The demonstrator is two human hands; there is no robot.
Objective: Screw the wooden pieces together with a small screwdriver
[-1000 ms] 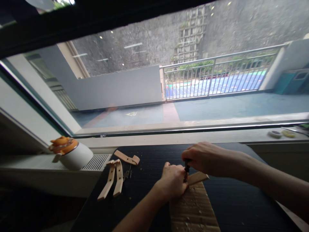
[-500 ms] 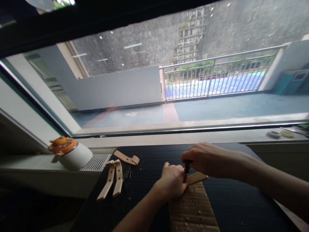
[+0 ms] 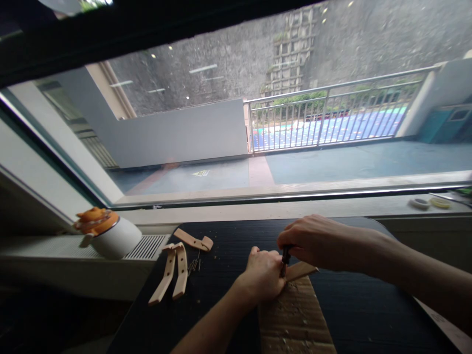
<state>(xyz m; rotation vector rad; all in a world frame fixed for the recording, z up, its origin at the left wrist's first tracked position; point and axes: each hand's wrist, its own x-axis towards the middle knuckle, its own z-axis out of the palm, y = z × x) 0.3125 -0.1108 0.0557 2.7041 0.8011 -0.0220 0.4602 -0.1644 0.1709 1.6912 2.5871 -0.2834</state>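
Note:
My right hand (image 3: 308, 241) is closed round the top of a dark-handled screwdriver-like tool (image 3: 285, 255). The tool stands nearly upright, its lower end by the wooden piece; the tip is hidden behind my left fingers. With closed fingers, my left hand (image 3: 263, 273) presses the wooden piece (image 3: 301, 270) down at the far end of a corrugated cardboard strip (image 3: 295, 317). To the left lie two wooden hooks (image 3: 180, 273) side by side, with holes in them. Another wooden hook (image 3: 193, 241) lies beyond them. Several thin metal bits (image 3: 194, 266), perhaps screws, are scattered beside the hooks.
All this rests on a dark table (image 3: 221, 314) with small crumbs on it. A white pot with an orange lid (image 3: 116, 238) stands on the ledge at left. Two tape rolls (image 3: 420, 203) lie on the windowsill at right, below a large window.
My right hand has shifted up very slightly, and more of the tool shows below it. My left hand and the wooden piece stay where they were.

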